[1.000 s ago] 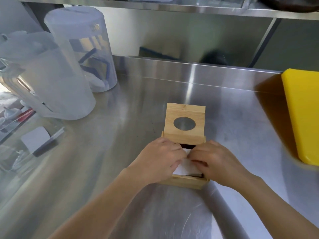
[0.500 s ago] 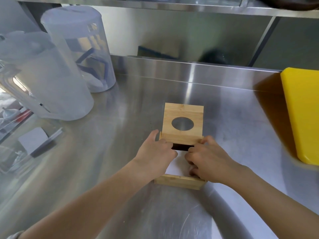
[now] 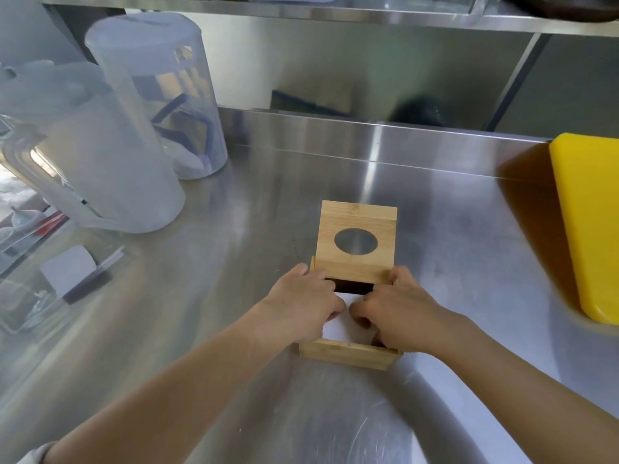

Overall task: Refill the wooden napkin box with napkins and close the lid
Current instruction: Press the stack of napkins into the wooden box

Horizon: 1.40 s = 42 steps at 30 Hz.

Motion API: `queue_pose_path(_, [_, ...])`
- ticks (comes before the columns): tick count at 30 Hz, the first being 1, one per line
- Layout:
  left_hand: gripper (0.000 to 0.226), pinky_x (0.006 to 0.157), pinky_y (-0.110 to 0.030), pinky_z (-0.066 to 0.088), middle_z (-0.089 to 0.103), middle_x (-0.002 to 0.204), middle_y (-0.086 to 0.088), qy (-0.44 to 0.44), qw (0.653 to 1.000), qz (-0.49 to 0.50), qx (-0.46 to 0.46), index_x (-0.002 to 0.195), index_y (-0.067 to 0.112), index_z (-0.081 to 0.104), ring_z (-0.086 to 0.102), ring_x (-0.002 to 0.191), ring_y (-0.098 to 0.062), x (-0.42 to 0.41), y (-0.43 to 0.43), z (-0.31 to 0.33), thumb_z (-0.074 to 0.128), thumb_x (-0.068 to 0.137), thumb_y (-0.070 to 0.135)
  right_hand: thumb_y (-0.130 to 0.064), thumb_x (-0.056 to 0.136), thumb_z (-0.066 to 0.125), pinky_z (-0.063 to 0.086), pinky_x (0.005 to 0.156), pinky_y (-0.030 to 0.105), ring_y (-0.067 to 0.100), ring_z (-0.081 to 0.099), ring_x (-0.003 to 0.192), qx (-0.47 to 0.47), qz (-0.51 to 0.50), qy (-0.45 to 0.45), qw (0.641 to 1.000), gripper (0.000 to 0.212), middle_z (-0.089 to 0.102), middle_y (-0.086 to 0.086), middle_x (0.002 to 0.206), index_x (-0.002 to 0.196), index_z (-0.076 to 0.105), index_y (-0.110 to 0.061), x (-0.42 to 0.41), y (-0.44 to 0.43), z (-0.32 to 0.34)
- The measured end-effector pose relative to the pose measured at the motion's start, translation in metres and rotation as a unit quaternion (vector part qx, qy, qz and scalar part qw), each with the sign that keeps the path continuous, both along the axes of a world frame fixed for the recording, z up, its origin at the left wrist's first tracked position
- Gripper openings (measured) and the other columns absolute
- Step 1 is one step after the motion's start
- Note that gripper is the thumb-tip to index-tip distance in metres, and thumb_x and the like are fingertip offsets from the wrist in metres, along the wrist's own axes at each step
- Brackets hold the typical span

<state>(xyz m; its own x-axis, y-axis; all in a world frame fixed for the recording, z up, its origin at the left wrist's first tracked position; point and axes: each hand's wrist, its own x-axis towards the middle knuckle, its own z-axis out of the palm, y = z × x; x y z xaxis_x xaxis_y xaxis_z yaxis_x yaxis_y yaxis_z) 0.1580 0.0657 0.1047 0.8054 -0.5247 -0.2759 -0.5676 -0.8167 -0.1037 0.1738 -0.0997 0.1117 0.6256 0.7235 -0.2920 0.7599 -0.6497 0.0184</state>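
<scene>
A small wooden napkin box (image 3: 348,354) stands on the steel counter in front of me. Its hinged lid (image 3: 356,222), with an oval hole, is tipped up and back. White napkins (image 3: 336,328) lie inside the box, mostly hidden under my hands. My left hand (image 3: 301,304) rests over the left side of the box, fingers curled down onto the napkins, thumb by the lid's lower left corner. My right hand (image 3: 398,311) covers the right side, fingers pressed onto the napkins, thumb near the lid's lower right corner.
Two tall translucent plastic pitchers (image 3: 100,155) stand at the back left. A clear container (image 3: 50,283) with small items sits at the left edge. A yellow cutting board (image 3: 593,222) lies at the right. A steel shelf (image 3: 335,11) runs overhead.
Both hands have slid further into the box, pushing the napkins down and apart from the centre. The lid stays tipped up.
</scene>
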Motion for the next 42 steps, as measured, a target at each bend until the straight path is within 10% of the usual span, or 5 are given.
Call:
queue_pose_path(8, [0.019,0.081,-0.026,0.036,0.056,0.096,0.011,0.104,0.973,0.069,-0.195,0.099,0.024,0.059,0.047,0.095,-0.006,-0.005,0.021,0.006,0.058,0.086,0.038,-0.032,0.09,0.048,0.031,0.099,0.035,0.011,0.046,0.094,-0.035,-0.069,0.202,0.976,0.031,0.054,-0.01,0.105,0.12,0.05,-0.03,0.009,-0.011,0.036])
queue_pose_path(14, [0.021,0.083,-0.021,0.041,0.057,0.103,0.007,-0.028,0.772,0.297,-0.562,0.103,0.026,0.059,0.054,0.092,-0.003,0.006,0.037,0.003,0.063,0.086,0.014,-0.016,0.08,0.069,0.04,0.058,0.019,0.015,0.054,0.075,0.434,-0.354,0.178,0.809,0.011,0.059,-0.001,0.078,0.088,0.063,-0.011,0.025,-0.03,0.03])
queue_pose_path(21, [0.043,0.109,-0.053,0.027,0.043,0.139,0.0,0.237,0.55,0.466,-0.651,0.12,0.033,0.056,0.037,0.129,-0.022,0.017,0.024,-0.009,0.066,0.08,0.021,-0.01,0.082,0.062,0.042,0.091,0.046,0.022,0.051,0.113,0.51,-0.487,0.378,0.6,0.042,0.061,0.002,0.112,0.118,0.054,-0.029,0.029,-0.029,-0.009])
queue_pose_path(39, [0.046,0.097,-0.056,0.039,0.064,0.102,-0.005,0.217,0.501,0.455,-0.704,0.059,0.018,0.065,0.049,0.116,-0.034,0.01,0.014,-0.012,0.043,0.077,-0.018,0.016,0.07,0.033,0.035,0.058,0.032,0.027,0.042,0.074,0.607,-0.502,0.261,0.558,0.039,0.047,0.01,0.068,0.05,0.05,-0.013,0.017,-0.007,-0.008])
queue_pose_path(42, [0.037,0.079,-0.044,0.047,0.063,0.104,-0.008,0.248,0.4,0.454,-0.757,0.083,0.016,0.071,0.049,0.114,-0.027,0.005,0.018,-0.007,0.04,0.083,-0.004,0.006,0.076,0.043,0.041,0.059,0.032,0.027,0.049,0.093,0.617,-0.523,0.316,0.495,0.029,0.055,0.012,0.092,0.065,0.06,-0.014,0.014,-0.013,-0.011])
